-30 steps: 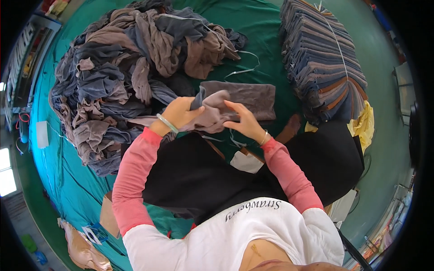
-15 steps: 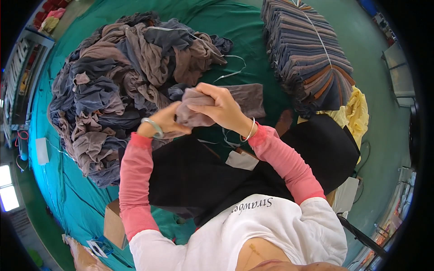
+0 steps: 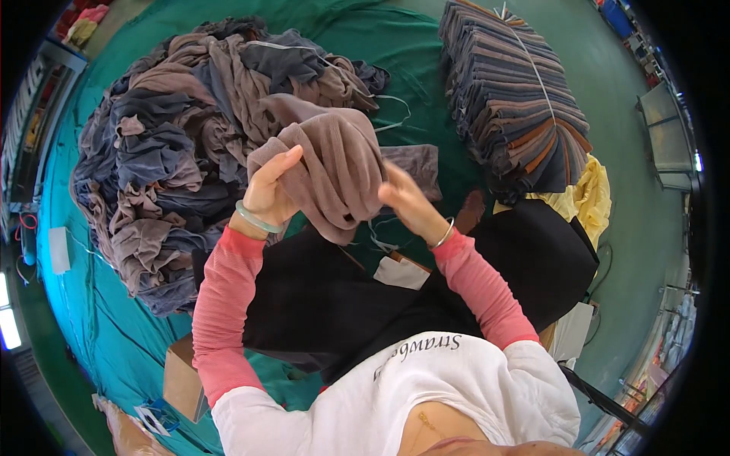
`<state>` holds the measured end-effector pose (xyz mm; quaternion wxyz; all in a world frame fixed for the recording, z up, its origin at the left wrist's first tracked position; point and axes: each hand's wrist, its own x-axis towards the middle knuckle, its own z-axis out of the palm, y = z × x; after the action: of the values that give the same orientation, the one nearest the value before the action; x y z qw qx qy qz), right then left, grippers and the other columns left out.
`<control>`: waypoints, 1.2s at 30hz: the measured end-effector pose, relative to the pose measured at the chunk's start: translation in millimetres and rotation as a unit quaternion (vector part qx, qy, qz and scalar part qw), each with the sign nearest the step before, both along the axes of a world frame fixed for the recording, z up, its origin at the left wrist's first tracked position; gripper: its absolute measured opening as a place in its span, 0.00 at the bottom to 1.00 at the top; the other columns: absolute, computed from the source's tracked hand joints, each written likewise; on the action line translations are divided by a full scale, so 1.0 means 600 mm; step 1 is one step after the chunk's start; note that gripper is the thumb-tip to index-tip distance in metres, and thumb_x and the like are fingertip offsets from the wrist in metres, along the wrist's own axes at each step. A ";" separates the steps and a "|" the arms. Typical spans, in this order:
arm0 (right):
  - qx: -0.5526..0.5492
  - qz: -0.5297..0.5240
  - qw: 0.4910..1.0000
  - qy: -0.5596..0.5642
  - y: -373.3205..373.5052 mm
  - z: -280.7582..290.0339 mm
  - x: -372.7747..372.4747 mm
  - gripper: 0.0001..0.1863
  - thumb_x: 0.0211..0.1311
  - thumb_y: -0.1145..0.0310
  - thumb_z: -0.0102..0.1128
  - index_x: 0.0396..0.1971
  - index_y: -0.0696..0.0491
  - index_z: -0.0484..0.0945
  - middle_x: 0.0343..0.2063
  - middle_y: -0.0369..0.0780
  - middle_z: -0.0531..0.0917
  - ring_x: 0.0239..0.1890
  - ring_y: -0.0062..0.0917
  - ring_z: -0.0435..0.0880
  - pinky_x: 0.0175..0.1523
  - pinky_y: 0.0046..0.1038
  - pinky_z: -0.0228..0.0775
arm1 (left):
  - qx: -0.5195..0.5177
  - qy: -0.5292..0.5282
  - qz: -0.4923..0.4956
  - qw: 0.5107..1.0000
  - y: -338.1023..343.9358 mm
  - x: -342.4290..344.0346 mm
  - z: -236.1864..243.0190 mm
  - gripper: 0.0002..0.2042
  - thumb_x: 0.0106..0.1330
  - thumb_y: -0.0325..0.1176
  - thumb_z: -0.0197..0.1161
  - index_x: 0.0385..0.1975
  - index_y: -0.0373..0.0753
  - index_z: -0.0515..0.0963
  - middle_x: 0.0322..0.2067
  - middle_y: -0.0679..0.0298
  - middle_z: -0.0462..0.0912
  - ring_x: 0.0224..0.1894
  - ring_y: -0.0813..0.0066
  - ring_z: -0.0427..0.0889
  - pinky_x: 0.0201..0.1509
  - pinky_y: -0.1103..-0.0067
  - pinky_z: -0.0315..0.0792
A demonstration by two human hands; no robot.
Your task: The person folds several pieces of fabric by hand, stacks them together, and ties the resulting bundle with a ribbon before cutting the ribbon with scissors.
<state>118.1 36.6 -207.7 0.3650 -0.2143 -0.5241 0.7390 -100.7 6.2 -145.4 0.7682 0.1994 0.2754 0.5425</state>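
A taupe knit cloth (image 3: 334, 167), loosely gathered into rounded folds, is held up in front of me. My left hand (image 3: 270, 190) grips its left side, thumb over the front. At the cloth's right side, my right hand (image 3: 407, 201) holds the edge, with some fingertips hidden by it. A flat greyish-brown cloth piece (image 3: 422, 167) lies behind, partly covered. Just beyond sits a big tangled heap of grey, blue and brown cloth (image 3: 152, 167). Black fabric (image 3: 517, 266) lies over my lap.
A strapped stack of folded cloths (image 3: 509, 91) stands at back right beside yellow fabric (image 3: 589, 197), on a green sheet (image 3: 395, 45). A cardboard box (image 3: 182, 376) is at lower left. A white strap (image 3: 384, 235) and a small pale piece (image 3: 399, 273) lie ahead of me.
The taupe cloth has been lifted and opened out into a larger rounded bundle. My hands have moved apart: left up and leftward, right back to the cloth's right side.
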 end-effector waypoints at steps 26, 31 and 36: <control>0.212 -0.454 0.849 -0.168 0.034 0.044 0.262 0.19 0.66 0.65 0.42 0.53 0.60 0.64 0.51 0.40 0.70 0.54 0.24 0.66 0.60 0.24 0.53 | 0.070 0.341 0.009 0.937 0.026 -0.062 0.014 0.18 0.55 0.22 0.58 0.45 0.29 0.63 0.34 0.63 0.77 0.33 0.81 0.76 0.37 0.87 0.69; 0.025 -0.381 0.923 0.048 0.122 0.028 0.228 0.12 0.63 0.69 0.50 0.42 0.59 0.74 0.40 0.37 0.77 0.43 0.19 0.73 0.51 0.20 0.61 | 0.122 0.552 0.149 0.811 0.098 -0.049 -0.017 0.16 0.52 0.23 0.63 0.41 0.31 0.69 0.29 0.63 0.79 0.30 0.85 0.76 0.32 0.88 0.68; -0.009 -0.379 0.919 0.106 0.181 0.006 0.245 0.07 0.60 0.67 0.56 0.31 0.54 0.78 0.31 0.32 0.79 0.35 0.16 0.74 0.43 0.21 0.63 | 0.206 0.530 0.150 0.809 0.125 -0.054 -0.010 0.06 0.53 0.24 0.63 0.29 0.33 0.77 0.22 0.69 0.78 0.24 0.87 0.73 0.29 0.88 0.67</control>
<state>265.0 144.9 -204.3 0.6690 -0.3204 -0.3557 0.5685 -133.0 81.4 -151.7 0.3533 0.5656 0.5482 0.5046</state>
